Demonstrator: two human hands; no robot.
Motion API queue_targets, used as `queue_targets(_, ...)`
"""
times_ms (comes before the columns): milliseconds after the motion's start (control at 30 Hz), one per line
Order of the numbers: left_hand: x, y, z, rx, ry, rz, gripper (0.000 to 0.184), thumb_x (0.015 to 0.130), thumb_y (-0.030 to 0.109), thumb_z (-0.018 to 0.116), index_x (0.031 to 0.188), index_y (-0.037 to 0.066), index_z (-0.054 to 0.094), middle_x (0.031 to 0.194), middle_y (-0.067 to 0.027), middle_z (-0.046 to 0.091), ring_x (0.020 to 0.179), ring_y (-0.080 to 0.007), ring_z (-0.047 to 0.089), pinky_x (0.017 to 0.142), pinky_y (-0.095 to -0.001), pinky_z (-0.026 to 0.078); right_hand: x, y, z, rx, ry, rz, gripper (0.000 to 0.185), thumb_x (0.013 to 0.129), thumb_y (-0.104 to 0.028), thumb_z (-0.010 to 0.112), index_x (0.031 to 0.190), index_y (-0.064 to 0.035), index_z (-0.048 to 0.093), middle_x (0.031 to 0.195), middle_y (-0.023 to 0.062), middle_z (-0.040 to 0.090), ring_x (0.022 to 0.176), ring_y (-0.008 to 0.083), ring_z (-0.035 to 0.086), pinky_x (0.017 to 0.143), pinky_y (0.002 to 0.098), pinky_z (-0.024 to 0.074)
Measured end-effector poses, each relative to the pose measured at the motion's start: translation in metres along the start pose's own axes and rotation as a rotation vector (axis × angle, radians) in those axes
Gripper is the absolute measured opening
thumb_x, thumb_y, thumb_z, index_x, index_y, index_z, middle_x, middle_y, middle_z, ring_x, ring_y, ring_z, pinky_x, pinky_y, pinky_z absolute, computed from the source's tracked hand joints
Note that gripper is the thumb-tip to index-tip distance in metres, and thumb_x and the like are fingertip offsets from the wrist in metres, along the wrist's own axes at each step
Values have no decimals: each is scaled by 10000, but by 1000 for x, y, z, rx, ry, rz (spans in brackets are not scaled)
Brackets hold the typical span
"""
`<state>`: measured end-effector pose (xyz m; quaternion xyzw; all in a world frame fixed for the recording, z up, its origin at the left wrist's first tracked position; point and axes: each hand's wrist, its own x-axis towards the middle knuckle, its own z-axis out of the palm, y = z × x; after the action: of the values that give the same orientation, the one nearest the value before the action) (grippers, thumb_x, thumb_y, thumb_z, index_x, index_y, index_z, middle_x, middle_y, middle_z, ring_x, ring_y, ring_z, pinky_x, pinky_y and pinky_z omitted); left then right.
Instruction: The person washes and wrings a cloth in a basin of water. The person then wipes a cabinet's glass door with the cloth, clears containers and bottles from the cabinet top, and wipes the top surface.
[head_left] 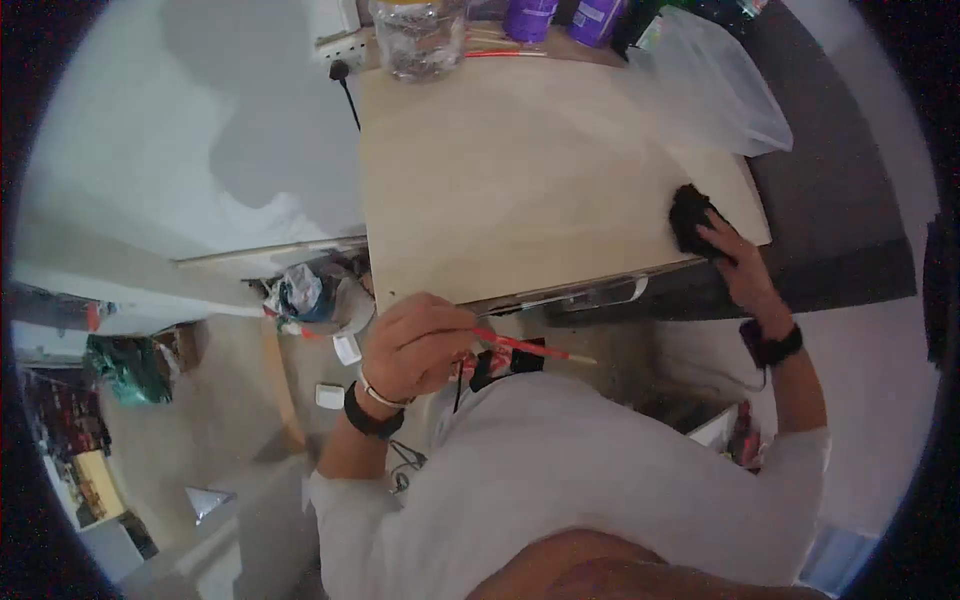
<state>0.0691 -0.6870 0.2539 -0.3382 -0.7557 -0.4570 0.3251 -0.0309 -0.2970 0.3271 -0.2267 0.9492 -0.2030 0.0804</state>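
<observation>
My left hand (pixel 420 340) is closed at the front left edge of the board, pinching a thin red stick (pixel 525 345) with a pale tip. It looks like a slim brush, but I cannot be sure. The stick points right, below the board's edge. On the right, my right hand (pixel 735 255) presses a crumpled black cloth (pixel 692 218) against the board near its right front corner. The pale wooden board (pixel 520 180) lies flat under the cloth.
A plastic-wrapped jar (pixel 420 45), purple containers (pixel 530 18) and another red stick (pixel 505 54) stand or lie at the back. A clear plastic bag (pixel 715 85) covers the back right. A black plug (pixel 339 70) sits in a socket. Bags and boxes clutter the floor left.
</observation>
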Motion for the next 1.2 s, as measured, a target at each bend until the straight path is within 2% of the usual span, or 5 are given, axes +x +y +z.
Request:
queue_targets(467, 5, -2, -9, -192, 535, -334, 93, 773, -37, 497, 826, 30, 531, 803, -123, 575, 662, -178, 517, 555, -256, 414, 81, -172, 124, 31, 63, -829, 515, 647, -55, 599, 1141, 17, 470, 1229, 195, 428, 1219, 342, 330, 1008, 459, 267)
queue_targets(700, 60, 20, 25, -118, 727, -669, 124, 803, -50, 474, 863, 36, 540, 873, -102, 579, 726, -100, 509, 589, -194, 404, 41, -135, 76, 695, 340, -583, 566, 748, -144, 656, 1249, -36, 417, 1192, 114, 480, 1108, 228, 449, 951, 369, 345)
queue_targets(800, 74, 28, 54, 172, 396, -381, 131, 802, -63, 458, 835, 23, 551, 877, -102, 582, 762, -119, 529, 624, -206, 417, 33, -117, 62, 1443, 53, -386, 406, 816, -145, 601, 1188, -35, 484, 1145, 73, 513, 1045, 155, 474, 919, 309, 366)
queue_targets(1033, 89, 11, 71, 38, -19, -727, 383, 816, 34, 520, 1184, 24, 416, 1140, -134, 498, 972, -223, 533, 817, -326, 434, 48, -91, 76, 1308, 62, -246, 261, 912, -183, 449, 1065, 0, 553, 1021, 64, 576, 974, 127, 514, 855, 263, 414)
queue_targets(1200, 87, 25, 82, 93, 99, -519, 656, 738, 278, 654, 1268, 44, 346, 1352, -174, 237, 1205, -338, 311, 948, -473, 308, 23, -55, 40, 1238, 525, -399, 279, 913, -204, 422, 999, 14, 575, 1002, 102, 581, 926, 161, 534, 841, 305, 415)
